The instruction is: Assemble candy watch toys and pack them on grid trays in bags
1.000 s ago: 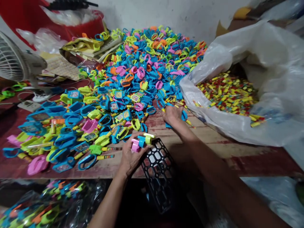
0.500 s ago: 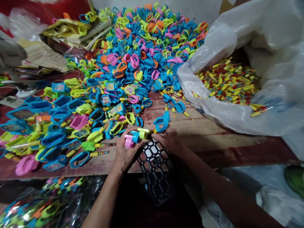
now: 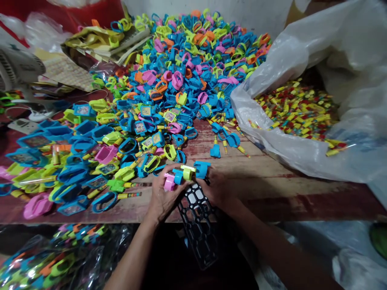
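Observation:
My left hand (image 3: 161, 197) is closed around the upper left side of a black plastic lattice rack (image 3: 196, 220), which slants down over my lap. Along the rack's top edge sit a pink toy watch (image 3: 169, 182), a blue one (image 3: 178, 176) and a lime one (image 3: 188, 173). At the right end of this row is another blue toy watch (image 3: 201, 169), gripped by my right hand (image 3: 222, 191). My right fingers are partly hidden behind it and the rack. Just beyond, a blue watch piece (image 3: 215, 151) rests on the table.
A big heap of colourful toy watches (image 3: 181, 80) spreads over the back and left of the table (image 3: 272, 193). On the right, a white plastic sack (image 3: 272, 139) holds small candy tubes (image 3: 299, 106). A fan (image 3: 22, 66) stands at the left; bagged watches (image 3: 39, 262) lie below.
The blue watch in my right hand has come down and left, from raised above the rack to level with the row on its top edge. The view has shifted slightly.

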{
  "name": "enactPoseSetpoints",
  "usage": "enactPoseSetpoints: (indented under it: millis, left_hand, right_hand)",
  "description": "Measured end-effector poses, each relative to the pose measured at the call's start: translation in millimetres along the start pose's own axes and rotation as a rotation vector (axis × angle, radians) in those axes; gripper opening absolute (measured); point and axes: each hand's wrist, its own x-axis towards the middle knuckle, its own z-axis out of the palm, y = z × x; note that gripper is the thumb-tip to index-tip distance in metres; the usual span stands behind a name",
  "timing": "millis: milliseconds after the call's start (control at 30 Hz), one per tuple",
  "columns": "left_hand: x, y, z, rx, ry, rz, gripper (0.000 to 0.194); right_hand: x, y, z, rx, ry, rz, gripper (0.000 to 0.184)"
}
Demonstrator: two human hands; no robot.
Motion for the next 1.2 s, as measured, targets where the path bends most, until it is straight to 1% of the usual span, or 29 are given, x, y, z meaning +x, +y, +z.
enactPoseSetpoints:
  millis: [100, 233, 300, 367, 467, 533, 633, 700, 767, 833, 900, 967, 1000, 1033, 1100, 1133, 1200]
  left_hand:
    - [0, 1, -2.2, 0.032, -0.021, 0.018, 0.039]
    - [-1, 3, -3.2, 0.006, -0.047, -0.027, 0.039]
    - [-2, 6, -3.3, 0.016, -0.053, -0.047, 0.041]
    - [-3, 10, -3.1, 0.012, -0.058, -0.075, 0.041]
    - [-2, 14, -2.6, -0.005, -0.055, -0.096, 0.04]
    - [-2, 15, -2.7, -0.016, -0.054, -0.095, 0.04]
    - [-1, 17, -4.2, -0.031, -0.06, -0.08, 0.042]
    - [-1, 19, -5.6, -0.051, -0.065, -0.063, 0.044]
    - [0, 21, -6.6, -0.078, -0.06, -0.058, 0.045]
    - [0, 23, -7.2, -0.095, -0.052, -0.061, 0.044]
    - [0, 23, -7.5, -0.106, -0.052, -0.056, 0.043]
    - [-1, 22, -7.7, -0.118, -0.058, -0.028, 0.046]
    - [-1, 21, -7.7, -0.116, -0.055, -0.012, 0.048]
    - [-1, 20, -7.6, -0.105, -0.051, -0.007, 0.05]
    - [1, 16, -7.3, -0.075, -0.046, -0.031, 0.049]
    - [1, 14, -7.1, -0.063, -0.044, -0.044, 0.048]
    - [2, 8, -6.8, -0.043, -0.041, -0.054, 0.051]
  right_hand:
    - [-1, 2, 4, -0.032, 0.029, -0.065, 0.016]
    - [-1, 3, 5, -0.113, 0.056, -0.053, 0.013]
    - [-3, 3, 4, -0.13, 0.061, -0.097, 0.017]
    - [-5, 4, 3, -0.145, 0.038, -0.139, 0.022]
    - [-6, 11, 5, -0.163, 0.018, -0.14, 0.027]
    - [-4, 15, 8, -0.169, -0.007, -0.135, 0.027]
    - [-1, 13, 10, -0.139, 0.014, -0.113, 0.025]
    - [3, 10, 3, -0.092, -0.008, -0.082, 0.025]
    - [11, 9, -13, -0.066, -0.119, -0.023, 0.025]
    - [29, 10, -35, -0.057, -0.245, 0.03, 0.026]
    - [56, 7, -56, -0.048, -0.293, 0.021, 0.028]
    - [89, -11, -66, -0.068, -0.231, -0.005, 0.029]
    - [106, -27, -64, -0.068, -0.206, -0.055, 0.029]
    - [121, -47, -57, -0.055, -0.216, -0.123, 0.029]
    - [143, -96, -31, -0.001, -0.35, -0.303, 0.029]
    - [149, -123, -13, 0.025, -0.425, -0.424, 0.029]
    - [153, -173, 27, 0.01, -0.524, -0.666, 0.029]
